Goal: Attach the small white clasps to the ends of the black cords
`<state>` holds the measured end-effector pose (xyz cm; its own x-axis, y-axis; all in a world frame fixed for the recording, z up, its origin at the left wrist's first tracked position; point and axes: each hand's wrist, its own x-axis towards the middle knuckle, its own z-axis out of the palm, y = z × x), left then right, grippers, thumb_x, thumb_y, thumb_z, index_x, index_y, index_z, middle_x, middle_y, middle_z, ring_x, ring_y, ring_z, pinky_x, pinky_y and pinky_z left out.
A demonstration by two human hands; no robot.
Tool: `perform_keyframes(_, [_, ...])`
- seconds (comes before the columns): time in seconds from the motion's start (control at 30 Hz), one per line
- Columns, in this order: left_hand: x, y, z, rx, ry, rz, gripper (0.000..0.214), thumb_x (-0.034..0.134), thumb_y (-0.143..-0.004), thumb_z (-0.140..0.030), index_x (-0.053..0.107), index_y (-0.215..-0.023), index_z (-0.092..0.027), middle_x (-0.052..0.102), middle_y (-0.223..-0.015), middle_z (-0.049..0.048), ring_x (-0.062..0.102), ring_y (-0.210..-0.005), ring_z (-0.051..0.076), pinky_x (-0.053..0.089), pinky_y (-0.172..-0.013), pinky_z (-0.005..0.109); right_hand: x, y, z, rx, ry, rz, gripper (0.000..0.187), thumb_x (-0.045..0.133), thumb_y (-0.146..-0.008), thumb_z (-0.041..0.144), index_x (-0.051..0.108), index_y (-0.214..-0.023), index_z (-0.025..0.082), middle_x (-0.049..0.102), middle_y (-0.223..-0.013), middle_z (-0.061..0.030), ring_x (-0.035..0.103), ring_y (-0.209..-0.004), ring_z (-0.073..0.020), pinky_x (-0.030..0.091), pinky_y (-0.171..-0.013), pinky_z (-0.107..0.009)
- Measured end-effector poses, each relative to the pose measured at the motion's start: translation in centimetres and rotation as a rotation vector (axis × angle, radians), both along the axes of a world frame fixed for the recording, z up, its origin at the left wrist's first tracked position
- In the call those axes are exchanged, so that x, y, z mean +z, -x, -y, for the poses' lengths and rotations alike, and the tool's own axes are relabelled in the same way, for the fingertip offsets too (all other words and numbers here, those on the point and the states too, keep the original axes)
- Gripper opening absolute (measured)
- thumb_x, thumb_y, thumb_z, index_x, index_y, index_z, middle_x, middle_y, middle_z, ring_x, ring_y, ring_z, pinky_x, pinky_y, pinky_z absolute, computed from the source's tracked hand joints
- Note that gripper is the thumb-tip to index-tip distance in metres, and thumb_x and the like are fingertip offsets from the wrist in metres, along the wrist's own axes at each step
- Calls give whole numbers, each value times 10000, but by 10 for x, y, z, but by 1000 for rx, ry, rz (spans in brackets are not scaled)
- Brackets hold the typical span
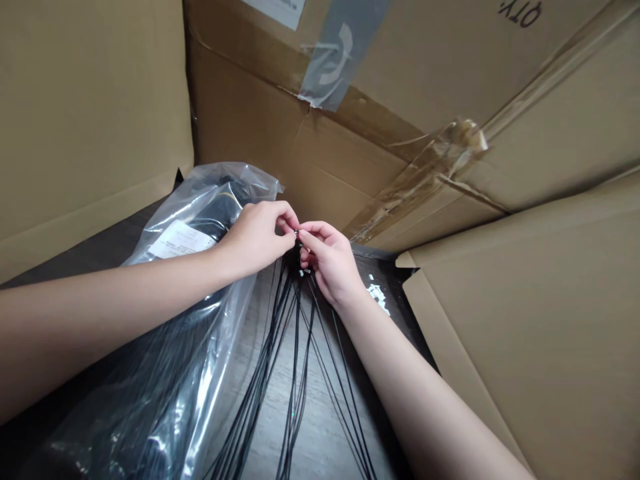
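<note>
My left hand and my right hand meet fingertip to fingertip above a dark wooden table. Both pinch the upper ends of a bundle of thin black cables, with a tiny dark piece between the fingertips that is too small to name. The cables fan downward from the hands toward the lower edge of the view. My left forearm lies across a clear plastic bag holding more black cable and a white label.
Large cardboard boxes wall in the table on the left, back and right; one carries torn brown and grey tape. Small white bits lie on the table just right of my right wrist.
</note>
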<state>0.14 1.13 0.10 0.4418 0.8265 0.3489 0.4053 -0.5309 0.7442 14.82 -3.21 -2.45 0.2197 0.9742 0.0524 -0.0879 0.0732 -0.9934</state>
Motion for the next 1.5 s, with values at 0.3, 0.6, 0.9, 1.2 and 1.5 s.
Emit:
perform_keyframes(0.3, [0,2,0,14,15,29,155,634,-735,-198,711,-865,-166,728,-790,5,577,-595,92,457,-677,232,0,1,1,-11,0,-12,290,808,-640,306,686,-863,165,589,-603,62,470,-471,-44,395,-413,-167])
perform_keyframes(0.6, [-2,1,-2,25,24,50,139,645,-716,-190,709,-837,-166,721,-759,-7,597,-626,99,449,-687,233,-2,0,0,-6,-1,15,308,822,-635,327,695,-863,163,598,-596,63,467,-457,-39,391,-405,-162])
perform_keyframes(0.9, [-2,2,-2,38,37,51,146,644,-702,-183,703,-835,-168,728,-740,-12,630,-646,115,450,-664,236,-3,0,0,-2,-13,43,272,812,-647,318,711,-850,169,610,-612,57,465,-462,-41,398,-408,-166])
perform_keyframes(1.2, [-1,1,-1,55,42,52,162,632,-698,-177,694,-848,-163,732,-730,-5,662,-682,141,465,-667,246,-2,-1,1,13,-16,9,252,817,-629,299,711,-822,176,616,-636,54,474,-487,-41,401,-425,-168])
perform_keyframes(1.5, [-3,2,-2,50,47,55,143,641,-690,-167,696,-822,-168,718,-711,-14,654,-665,130,450,-645,238,-2,0,0,7,-11,34,232,816,-633,294,725,-808,173,608,-599,54,476,-481,-44,403,-422,-162])
